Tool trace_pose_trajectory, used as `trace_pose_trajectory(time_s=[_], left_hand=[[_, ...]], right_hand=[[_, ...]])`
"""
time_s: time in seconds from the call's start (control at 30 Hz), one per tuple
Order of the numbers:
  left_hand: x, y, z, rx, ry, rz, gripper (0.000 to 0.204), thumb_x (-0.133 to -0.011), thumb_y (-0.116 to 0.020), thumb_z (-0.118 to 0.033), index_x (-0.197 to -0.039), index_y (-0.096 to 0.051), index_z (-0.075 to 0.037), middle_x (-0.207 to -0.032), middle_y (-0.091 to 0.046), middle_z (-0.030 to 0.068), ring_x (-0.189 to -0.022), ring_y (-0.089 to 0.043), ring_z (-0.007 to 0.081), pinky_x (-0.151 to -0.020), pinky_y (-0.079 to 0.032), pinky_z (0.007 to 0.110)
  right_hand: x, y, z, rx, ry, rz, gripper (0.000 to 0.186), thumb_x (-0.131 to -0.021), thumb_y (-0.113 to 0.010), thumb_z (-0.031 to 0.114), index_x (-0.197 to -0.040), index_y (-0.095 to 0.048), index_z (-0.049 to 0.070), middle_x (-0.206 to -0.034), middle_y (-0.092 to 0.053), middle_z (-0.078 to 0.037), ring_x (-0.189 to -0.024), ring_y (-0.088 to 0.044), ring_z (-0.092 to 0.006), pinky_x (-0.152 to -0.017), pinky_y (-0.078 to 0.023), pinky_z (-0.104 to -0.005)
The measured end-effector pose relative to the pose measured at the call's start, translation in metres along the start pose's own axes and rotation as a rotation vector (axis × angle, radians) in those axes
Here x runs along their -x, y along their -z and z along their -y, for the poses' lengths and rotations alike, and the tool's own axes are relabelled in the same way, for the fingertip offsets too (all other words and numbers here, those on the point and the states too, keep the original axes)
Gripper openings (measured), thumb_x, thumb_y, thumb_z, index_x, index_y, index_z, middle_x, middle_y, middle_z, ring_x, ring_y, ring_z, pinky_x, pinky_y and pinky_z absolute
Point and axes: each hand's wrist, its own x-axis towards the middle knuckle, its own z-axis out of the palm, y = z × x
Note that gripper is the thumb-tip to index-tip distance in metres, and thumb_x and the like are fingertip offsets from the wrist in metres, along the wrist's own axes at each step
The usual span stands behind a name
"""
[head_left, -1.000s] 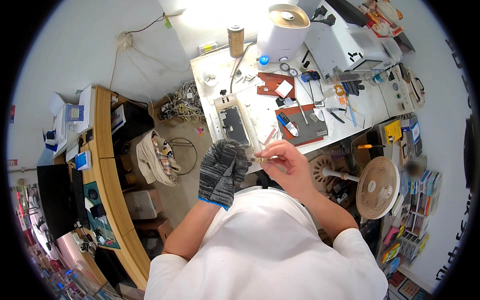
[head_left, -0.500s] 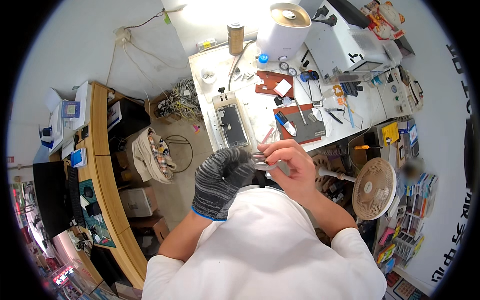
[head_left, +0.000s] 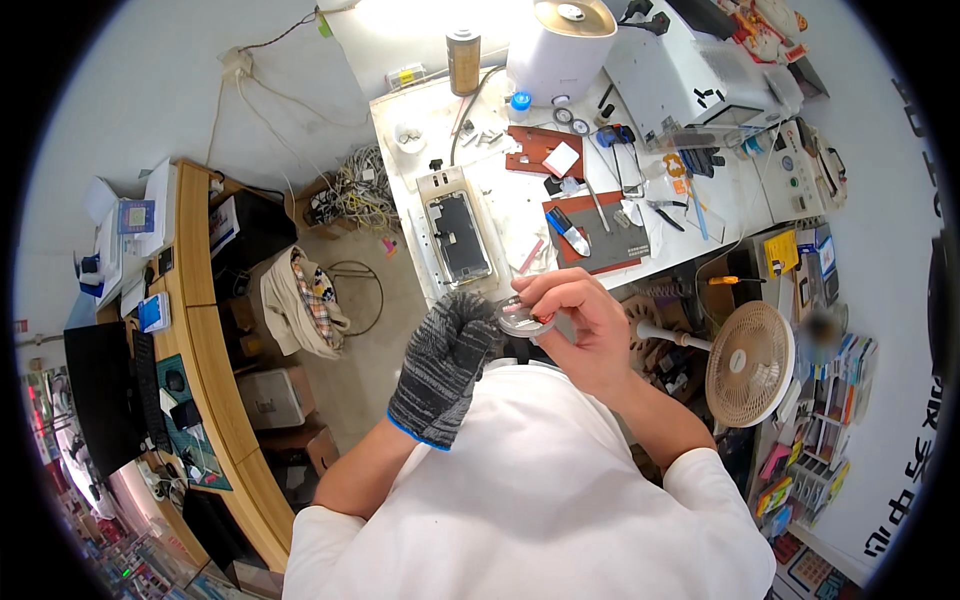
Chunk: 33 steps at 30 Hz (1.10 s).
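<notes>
My right hand (head_left: pixel 580 310), bare, pinches a small round disc (head_left: pixel 521 322) with a clear rim, like a flat spool, just above my waist. Something reddish shows at its face near my fingertips. My left hand (head_left: pixel 447 362) wears a dark grey knitted glove with a blue cuff. Its fingers are curled together right beside the disc's left edge, and what they may pinch is hidden. Beyond the hands, a phone-sized dark panel (head_left: pixel 461 240) lies in a pale metal fixture (head_left: pixel 440 183) on the white workbench (head_left: pixel 405 180).
On the bench lie red-brown mats (head_left: pixel 540 160), a blue-and-white tool (head_left: pixel 568 232), pliers (head_left: pixel 666 215) and two small round reels (head_left: pixel 563 116). A tall can (head_left: pixel 463 62) and white appliance (head_left: pixel 560 55) stand behind. A fan (head_left: pixel 752 363) is at right, a wooden counter (head_left: pixel 208 340) at left.
The disc has tilted, so more of its round face shows. My gloved left hand has shifted slightly left and its fingers have closed tighter together. The bench view has moved slightly.
</notes>
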Motion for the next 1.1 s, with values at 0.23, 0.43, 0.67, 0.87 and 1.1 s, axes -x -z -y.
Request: trace_pose_trajectory(time_s=[0.23, 0.43, 0.67, 0.87, 1.1], left_hand=[[0.008, -0.01, -0.01, 0.281, 0.193, 0.005, 0.017, -0.092, -0.058, -0.021, -0.101, -0.054, -0.007, -0.078, -0.057, 0.0014, -0.062, -0.051, 0.0077, -0.05, -0.041, 0.02], [0.006, -0.006, -0.006, 0.428, 0.244, -0.062, 0.02, -0.093, -0.057, -0.023, -0.103, -0.054, -0.007, -0.082, -0.059, 0.0024, -0.064, -0.053, 0.0081, -0.051, -0.042, 0.02], [-0.016, 0.002, 0.004, 0.353, 0.123, -0.16, 0.021, -0.094, -0.054, -0.025, -0.105, -0.057, -0.008, -0.085, -0.062, 0.0005, -0.066, -0.055, 0.0067, -0.054, -0.046, 0.019], [-0.02, 0.015, 0.007, 0.781, 0.278, 0.019, 0.018, -0.095, -0.051, -0.02, -0.106, -0.057, -0.007, -0.087, -0.062, 0.0033, -0.063, -0.054, 0.0053, -0.048, -0.046, 0.017], [-0.028, 0.005, 0.008, -0.061, 0.327, 0.024, 0.018, -0.096, -0.048, -0.02, -0.105, -0.056, -0.006, -0.069, -0.054, 0.0012, -0.052, -0.05, 0.0086, -0.041, -0.04, 0.023]], right_hand=[[0.004, 0.005, 0.0, 0.096, -0.025, 0.041, 0.025, -0.074, -0.06, -0.015, -0.091, -0.052, 0.001, -0.103, -0.056, -0.011, -0.106, -0.057, -0.0248, -0.09, -0.047, -0.0353], [0.01, 0.0, -0.008, -0.153, -0.093, -0.056, 0.034, -0.074, -0.059, -0.014, -0.102, -0.051, 0.003, -0.1, -0.06, -0.009, -0.093, -0.058, -0.0152, -0.081, -0.047, -0.0288], [0.006, -0.002, 0.003, -0.152, -0.275, -0.081, 0.038, -0.081, -0.061, -0.006, -0.117, -0.05, 0.002, -0.1, -0.058, -0.005, -0.093, -0.057, -0.0102, -0.078, -0.044, -0.0242], [0.007, 0.0, -0.006, -0.077, -0.386, -0.068, 0.028, -0.082, -0.065, 0.001, -0.11, -0.06, 0.003, -0.097, -0.06, -0.002, -0.083, -0.057, -0.0067, -0.068, -0.043, -0.0192], [0.006, 0.016, -0.009, 0.017, -0.361, -0.033, 0.022, -0.083, -0.066, 0.006, -0.104, -0.061, 0.004, -0.091, -0.063, 0.0, -0.073, -0.055, -0.0051, -0.06, -0.042, -0.019]])
